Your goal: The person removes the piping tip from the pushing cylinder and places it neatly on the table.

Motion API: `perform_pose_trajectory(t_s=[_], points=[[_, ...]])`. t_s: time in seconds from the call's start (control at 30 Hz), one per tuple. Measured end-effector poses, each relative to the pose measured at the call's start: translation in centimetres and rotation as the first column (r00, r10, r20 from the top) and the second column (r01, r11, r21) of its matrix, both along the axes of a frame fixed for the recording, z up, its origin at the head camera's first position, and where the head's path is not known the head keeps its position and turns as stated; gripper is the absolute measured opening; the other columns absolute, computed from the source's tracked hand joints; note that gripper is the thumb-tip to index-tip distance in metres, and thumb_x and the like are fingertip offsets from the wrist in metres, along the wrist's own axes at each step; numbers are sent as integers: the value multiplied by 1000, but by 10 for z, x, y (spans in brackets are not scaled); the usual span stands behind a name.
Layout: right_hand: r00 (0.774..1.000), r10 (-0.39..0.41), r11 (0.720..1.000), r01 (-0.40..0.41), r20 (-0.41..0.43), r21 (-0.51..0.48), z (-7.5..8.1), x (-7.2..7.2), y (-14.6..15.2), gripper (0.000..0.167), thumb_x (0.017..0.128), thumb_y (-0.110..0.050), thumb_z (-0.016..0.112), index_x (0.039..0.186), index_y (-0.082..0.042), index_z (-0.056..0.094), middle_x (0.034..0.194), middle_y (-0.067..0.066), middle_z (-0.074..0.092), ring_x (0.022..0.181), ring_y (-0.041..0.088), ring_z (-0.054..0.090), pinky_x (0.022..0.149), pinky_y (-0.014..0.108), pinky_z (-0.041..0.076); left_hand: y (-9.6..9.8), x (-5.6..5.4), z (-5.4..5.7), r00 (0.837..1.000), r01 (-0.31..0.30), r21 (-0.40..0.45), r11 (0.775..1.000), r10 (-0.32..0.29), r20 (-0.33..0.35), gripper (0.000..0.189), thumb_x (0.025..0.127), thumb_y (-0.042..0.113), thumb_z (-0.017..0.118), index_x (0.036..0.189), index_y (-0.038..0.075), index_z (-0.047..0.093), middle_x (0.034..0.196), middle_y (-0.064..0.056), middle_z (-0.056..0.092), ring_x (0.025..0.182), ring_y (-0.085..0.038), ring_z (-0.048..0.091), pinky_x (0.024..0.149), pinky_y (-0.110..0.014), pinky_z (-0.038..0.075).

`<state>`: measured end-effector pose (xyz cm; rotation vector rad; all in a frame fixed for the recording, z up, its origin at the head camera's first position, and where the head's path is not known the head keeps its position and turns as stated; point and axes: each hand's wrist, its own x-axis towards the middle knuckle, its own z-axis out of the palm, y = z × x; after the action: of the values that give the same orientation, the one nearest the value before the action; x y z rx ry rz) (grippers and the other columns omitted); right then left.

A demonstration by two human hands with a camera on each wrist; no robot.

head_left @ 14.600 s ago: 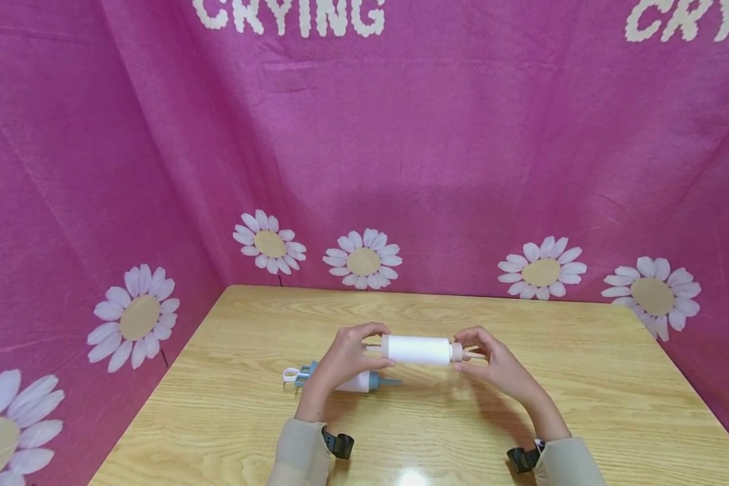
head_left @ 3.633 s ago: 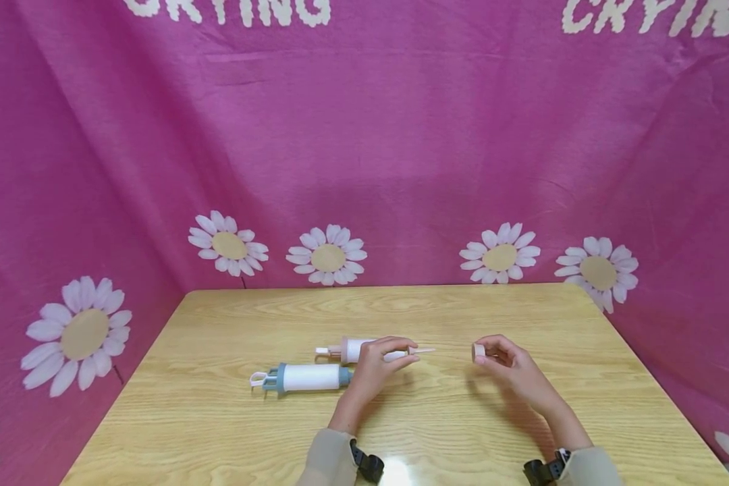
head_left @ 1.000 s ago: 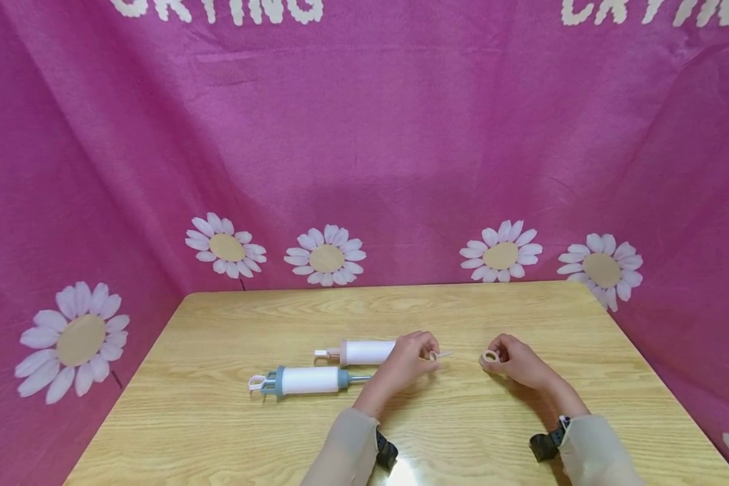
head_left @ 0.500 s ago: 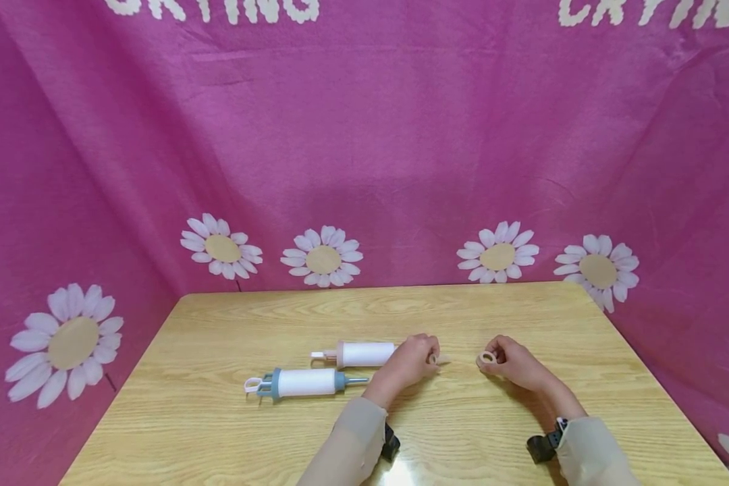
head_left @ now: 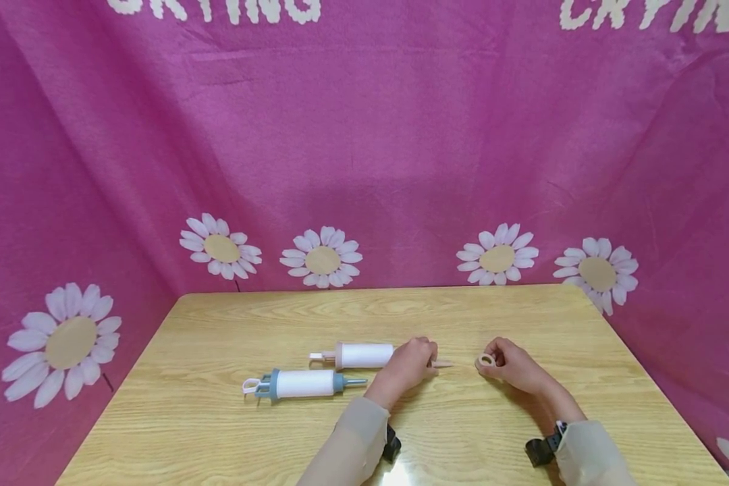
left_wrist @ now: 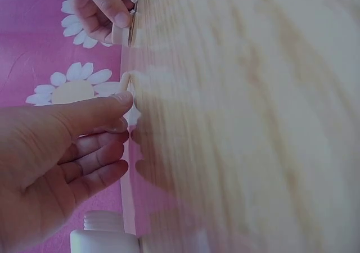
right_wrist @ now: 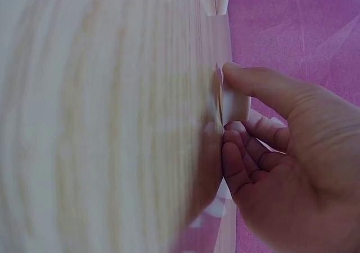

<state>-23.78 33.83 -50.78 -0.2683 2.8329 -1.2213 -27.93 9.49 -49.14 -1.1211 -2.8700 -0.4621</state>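
Observation:
My left hand [head_left: 408,366] is low over the table and pinches a slim pinkish nozzle [head_left: 442,364] between thumb and fingertips. Its tapered end points right; in the left wrist view the hand covers most of the nozzle [left_wrist: 125,82]. To the right, my right hand [head_left: 516,364] holds a pale pink ring cap [head_left: 486,360] by its side, hole facing up, down at the tabletop. In the right wrist view the thumb rests against the ring cap [right_wrist: 236,104]. Behind my left hand lies a white icing syringe barrel [head_left: 364,355] with a pink collar and plunger, its threaded neck [left_wrist: 104,220] bare.
A second icing syringe [head_left: 306,383], white with blue-grey ends and a nozzle fitted, lies nearer me on the left. The wooden table [head_left: 492,432] ends at a pink curtain [head_left: 389,169] printed with daisies.
Both hands first held the pink-ended syringe in the air; its barrel now lies on the table. The nozzle and ring cap came apart from it and have been lowered to the tabletop.

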Motion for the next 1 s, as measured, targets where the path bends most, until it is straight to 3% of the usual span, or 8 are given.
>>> perform_pose_trajectory(t_s=[0.23, 0.47, 0.6, 0.7, 0.87, 1.0], points=[[1000, 4, 999, -4, -7, -31, -3, 0, -5, 31, 86, -15, 75, 99, 2, 53, 85, 6, 50, 75, 8, 42, 64, 19, 37, -4, 1, -2, 1000, -16, 0, 1000, 16, 6, 21, 83, 25, 78, 81, 12, 62, 78, 3, 56, 67, -5, 45, 58, -15, 40], [991, 82, 991, -92, -103, -93, -7, 1, -4, 34, 85, -20, 76, 96, 2, 52, 82, 4, 48, 73, 10, 41, 60, 21, 34, -9, 1, -5, 1000, -9, 27, 1000, 10, -10, 22, 82, 25, 79, 82, 11, 63, 77, 3, 56, 66, -5, 44, 58, -14, 40], [1000, 1, 998, -2, -24, -56, -2, 2, -4, 37, 86, -26, 75, 101, 2, 55, 88, 6, 52, 76, 10, 44, 63, 20, 38, -12, 2, -5, 1000, 1, 71, 997, 1, -28, 26, 81, 28, 80, 94, 9, 67, 87, 1, 61, 74, -6, 54, 65, -12, 48], [997, -70, 998, 70, -24, 0, 3, 3, -5, 36, 90, -25, 71, 107, 3, 58, 95, 9, 57, 80, 9, 48, 67, 20, 43, -14, 2, -6, 997, 16, 123, 992, -6, -76, 32, 83, 29, 78, 104, 8, 68, 98, -1, 66, 86, -10, 61, 75, -12, 53], [978, -139, 988, 148, -152, 44, 5, 3, -8, 30, 92, -17, 68, 111, 5, 60, 100, 12, 61, 86, 13, 57, 73, 21, 49, -19, 2, -4, 986, 35, 224, 974, 2, -164, 36, 86, 30, 76, 113, 8, 66, 111, -3, 69, 103, -14, 66, 91, -18, 54], [959, -162, 985, 169, -232, 13, 5, 1, -16, 30, 93, -16, 66, 113, 6, 60, 102, 14, 61, 90, 18, 58, 76, 21, 52, -26, 4, 1, 990, 26, 313, 949, 19, -139, 38, 87, 25, 75, 118, 7, 64, 119, -5, 68, 113, -18, 65, 98, -24, 53]])
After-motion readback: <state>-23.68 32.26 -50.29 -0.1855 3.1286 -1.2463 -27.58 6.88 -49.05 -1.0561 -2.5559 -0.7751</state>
